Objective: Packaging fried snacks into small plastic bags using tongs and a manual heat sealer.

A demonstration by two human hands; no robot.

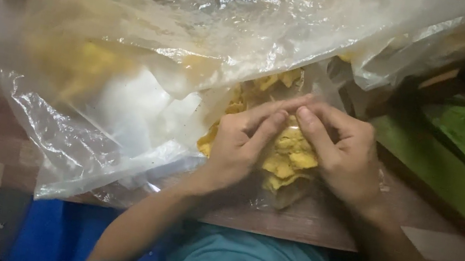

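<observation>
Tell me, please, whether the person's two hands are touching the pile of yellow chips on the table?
Touching. In the head view, the left hand and right hand cup the pile of yellow chips from both sides, fingers pressed against it.

Clear plastic bags of yellow chips on a wooden table

A large crumpled clear bag spreads across the upper left; a smaller clear bag, seemingly chip-filled, sits at the near table edge, centre.

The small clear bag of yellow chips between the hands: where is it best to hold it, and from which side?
Probably at its open upper mouth, from both sides, as the left hand and right hand do now: the small bag is limp, and its yellow chips weigh down the lower part.
</observation>
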